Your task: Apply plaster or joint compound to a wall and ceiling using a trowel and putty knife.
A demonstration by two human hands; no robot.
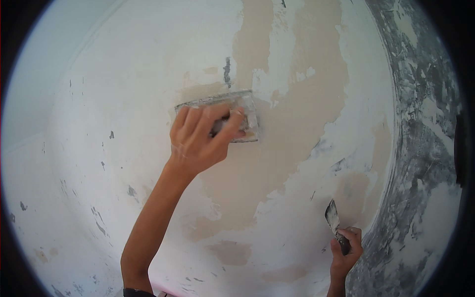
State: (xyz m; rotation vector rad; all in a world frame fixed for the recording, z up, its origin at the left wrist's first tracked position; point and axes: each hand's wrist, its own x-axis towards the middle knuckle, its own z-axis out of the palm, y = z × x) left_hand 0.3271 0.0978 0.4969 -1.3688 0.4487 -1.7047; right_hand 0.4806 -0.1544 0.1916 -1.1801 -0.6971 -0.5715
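Observation:
My left hand is closed around the handle of a rectangular plastering trowel, whose blade lies against the wall. The fingers hide most of that handle. Lower down on the right, my right hand grips the dark handle of a small putty knife. Its blade points up and is smeared with pale filler. Around the trowel the wall carries a broad beige patch of plaster, with white areas beside it.
To the right, past a curved edge, runs a dark grey surface streaked with white. Scattered dark marks, among them a grey streak above the trowel, dot the white wall. A pale bluish surface is at the upper left.

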